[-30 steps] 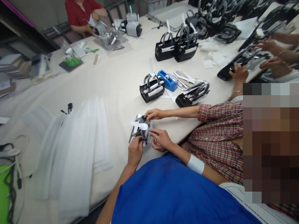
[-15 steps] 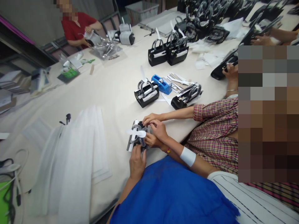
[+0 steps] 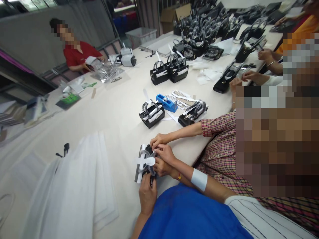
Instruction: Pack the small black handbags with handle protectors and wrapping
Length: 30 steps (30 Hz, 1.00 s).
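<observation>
A small black handbag (image 3: 147, 151) with wrapped handles and a white paper tag (image 3: 148, 161) is held on the table in front of me. My left hand (image 3: 147, 192) grips its near end, thumb and fingers closed on it. At the bag's right side my right hand (image 3: 166, 154) pinches with bent fingers; its fingertips are partly hidden. A co-worker in a checked shirt also has both hands on the bag: one hand (image 3: 159, 140) at the far end, the other (image 3: 163, 167) beneath my right wrist.
Behind stand a tagged black handbag (image 3: 152, 114), a blue tape dispenser (image 3: 166, 102), paper strips (image 3: 181, 99) and another handbag (image 3: 193, 114). White sheets (image 3: 74, 186) lie to the left. Many bags (image 3: 204, 30) crowd the far end. A person in red (image 3: 79, 54) sits across.
My view has tilted upward, so the table things sit lower in the picture. My hands and the co-worker's hands stay around the same handbag, with little visible movement.
</observation>
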Motion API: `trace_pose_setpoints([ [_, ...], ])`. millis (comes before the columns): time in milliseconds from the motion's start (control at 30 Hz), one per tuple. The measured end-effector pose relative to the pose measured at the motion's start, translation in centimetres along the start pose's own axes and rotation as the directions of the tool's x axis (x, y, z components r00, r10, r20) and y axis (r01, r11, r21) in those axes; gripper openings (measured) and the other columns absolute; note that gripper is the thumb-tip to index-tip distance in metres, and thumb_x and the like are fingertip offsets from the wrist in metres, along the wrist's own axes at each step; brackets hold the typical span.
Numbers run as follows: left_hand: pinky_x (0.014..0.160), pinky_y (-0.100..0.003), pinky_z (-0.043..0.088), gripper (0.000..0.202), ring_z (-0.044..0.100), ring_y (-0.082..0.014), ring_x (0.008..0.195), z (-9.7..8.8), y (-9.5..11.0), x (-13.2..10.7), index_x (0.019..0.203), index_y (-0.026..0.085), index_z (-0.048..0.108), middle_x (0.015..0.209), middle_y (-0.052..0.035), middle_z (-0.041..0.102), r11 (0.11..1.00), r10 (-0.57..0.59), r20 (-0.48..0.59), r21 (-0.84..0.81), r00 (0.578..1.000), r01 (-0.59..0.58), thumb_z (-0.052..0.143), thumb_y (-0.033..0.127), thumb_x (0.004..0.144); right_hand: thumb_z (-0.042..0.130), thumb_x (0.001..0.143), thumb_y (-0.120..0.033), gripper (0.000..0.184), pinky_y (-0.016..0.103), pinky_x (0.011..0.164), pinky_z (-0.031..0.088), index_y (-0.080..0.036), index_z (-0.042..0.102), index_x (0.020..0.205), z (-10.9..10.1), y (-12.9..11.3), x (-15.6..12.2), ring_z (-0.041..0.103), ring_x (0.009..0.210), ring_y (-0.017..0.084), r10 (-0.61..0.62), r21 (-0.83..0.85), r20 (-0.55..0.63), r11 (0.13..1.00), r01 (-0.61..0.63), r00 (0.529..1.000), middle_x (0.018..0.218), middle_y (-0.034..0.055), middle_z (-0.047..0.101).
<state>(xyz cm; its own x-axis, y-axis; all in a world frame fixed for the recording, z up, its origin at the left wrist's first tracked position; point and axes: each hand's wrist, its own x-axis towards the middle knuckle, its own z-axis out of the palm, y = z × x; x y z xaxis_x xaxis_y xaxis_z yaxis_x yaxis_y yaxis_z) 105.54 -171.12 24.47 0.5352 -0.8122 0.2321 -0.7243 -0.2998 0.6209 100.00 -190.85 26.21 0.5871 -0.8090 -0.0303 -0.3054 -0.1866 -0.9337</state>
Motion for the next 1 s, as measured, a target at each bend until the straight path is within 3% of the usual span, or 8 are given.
trace_pose_setpoints([
  [300,0.077,-0.04,0.056,0.02,0.068,-0.0276,0.093,0.5,-0.5,0.2,0.106,0.021,0.058,0.103,-0.0108,0.069,0.996,0.003,-0.086,0.092,0.996,0.005,0.047,0.02,0.089,0.061,0.082,-0.026,0.014,0.022,0.058,0.045,-0.019,0.072,0.075,-0.1,-0.8,0.2,0.062,0.064,0.014,-0.061,-0.096,-0.016,0.994,0.059,0.998,0.07,0.0001,0.071],
  [400,0.077,-0.04,0.056,0.021,0.068,-0.0277,0.093,0.3,-0.7,0.2,0.108,0.021,0.057,0.103,-0.0119,0.069,0.992,-0.006,-0.172,0.125,0.985,0.028,0.045,0.024,0.091,0.062,0.083,-0.026,0.014,0.024,0.065,0.049,-0.022,0.072,0.091,-0.3,-0.3,-0.7,0.065,0.072,0.016,-0.108,-0.111,0.029,0.988,0.111,0.994,0.081,0.0011,0.073],
  [500,0.079,-0.039,0.056,0.024,0.068,-0.0277,0.096,0.0,-1.2,0.2,0.109,0.019,0.059,0.104,-0.0132,0.069,0.992,-0.032,-0.214,0.113,0.976,0.058,0.044,0.029,0.093,0.059,0.084,-0.022,0.041,0.025,0.067,0.05,-0.024,0.059,0.125,-0.3,0.4,-2.4,0.065,0.069,0.017,-0.101,-0.157,0.087,0.981,0.114,0.991,0.08,0.001,0.072],
  [600,0.077,-0.037,0.055,0.026,0.068,-0.0265,0.092,-0.8,-2.2,0.4,0.103,0.018,0.062,0.101,-0.0121,0.07,0.993,-0.08,-0.176,0.075,0.981,0.094,0.044,0.034,0.092,0.054,0.086,-0.02,0.058,0.026,0.068,0.05,-0.023,0.042,0.142,-0.1,0.5,-3.9,0.064,0.068,0.016,-0.089,-0.21,0.181,0.969,0.127,0.979,0.078,-0.0002,0.07],
  [700,0.073,-0.034,0.054,0.026,0.069,-0.0241,0.086,-2.8,-3.8,1.0,0.1,0.019,0.063,0.094,-0.0081,0.071,0.99,-0.134,-0.085,0.024,0.987,0.137,0.046,0.036,0.09,0.045,0.092,-0.025,0.036,0.029,0.079,0.051,-0.024,0.061,0.125,0.4,0.1,-4.7,0.067,0.083,0.018,-0.122,-0.248,0.275,0.949,0.193,0.953,0.093,0.0031,0.072],
  [767,0.071,-0.031,0.053,0.025,0.069,-0.0225,0.083,-4.7,-5.1,1.4,0.099,0.021,0.064,0.091,-0.0056,0.072,0.99,-0.143,-0.007,-0.007,0.99,0.143,0.047,0.035,0.089,0.045,0.093,-0.028,0.031,0.03,0.088,0.05,-0.025,0.067,0.115,1.1,0.0,-4.9,0.066,0.098,0.021,-0.201,-0.234,0.377,0.924,0.303,0.904,0.109,0.0037,0.071],
  [867,0.069,-0.03,0.053,0.022,0.068,-0.0213,0.081,-7.7,-7.3,1.4,0.094,0.022,0.064,0.088,-0.0038,0.071,0.99,-0.139,0.063,0.009,0.988,0.138,0.048,0.034,0.087,0.062,0.082,-0.027,0.045,0.032,0.102,0.044,-0.022,0.06,0.126,2.3,-0.1,-4.7,0.055,0.123,0.025,-0.407,-0.162,0.551,0.804,0.572,0.728,0.134,0.0065,0.059],
  [1000,0.076,-0.035,0.053,0.019,0.065,-0.0237,0.087,-9.0,-9.9,0.1,0.088,0.022,0.065,0.088,-0.0054,0.068,0.994,-0.107,0.024,0.028,0.994,0.106,0.049,0.031,0.084,0.067,0.076,-0.019,0.051,0.029,0.108,0.039,-0.016,0.056,0.126,2.5,-3.6,-3.4,0.049,0.129,0.023,-0.59,-0.147,0.588,0.595,0.79,0.554,0.136,0.0107,0.057],
])
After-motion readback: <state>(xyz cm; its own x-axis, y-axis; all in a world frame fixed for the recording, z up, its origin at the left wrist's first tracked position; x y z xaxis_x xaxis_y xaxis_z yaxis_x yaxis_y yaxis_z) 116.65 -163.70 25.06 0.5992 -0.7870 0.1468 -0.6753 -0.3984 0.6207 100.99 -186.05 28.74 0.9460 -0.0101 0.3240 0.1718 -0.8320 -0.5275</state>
